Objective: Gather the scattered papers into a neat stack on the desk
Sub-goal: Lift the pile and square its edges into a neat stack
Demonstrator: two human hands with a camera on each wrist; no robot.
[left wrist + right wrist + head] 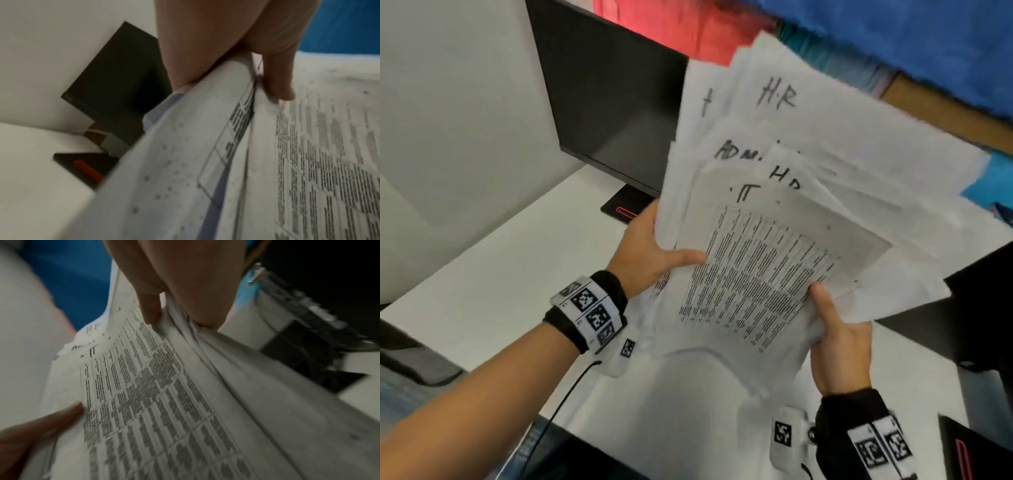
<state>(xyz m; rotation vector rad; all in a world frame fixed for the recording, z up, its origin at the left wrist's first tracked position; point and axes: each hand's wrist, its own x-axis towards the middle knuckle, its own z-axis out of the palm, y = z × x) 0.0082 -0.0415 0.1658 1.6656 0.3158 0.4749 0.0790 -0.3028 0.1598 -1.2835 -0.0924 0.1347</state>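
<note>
A fanned, uneven bundle of white papers is held up above the white desk. The top sheet carries a printed table; sheets behind show handwritten "IT", "HR" and "ADM". My left hand grips the bundle's left edge, thumb on the top sheet, fingers hidden behind. My right hand grips the lower right corner, thumb on top. The left wrist view shows the left thumb pressing the papers. In the right wrist view the right hand pinches the sheet edges.
A black monitor on a stand with a red-marked base stands at the desk's back left. A dark object sits at the right, another black item at the lower right. Blue and red fabric lies behind.
</note>
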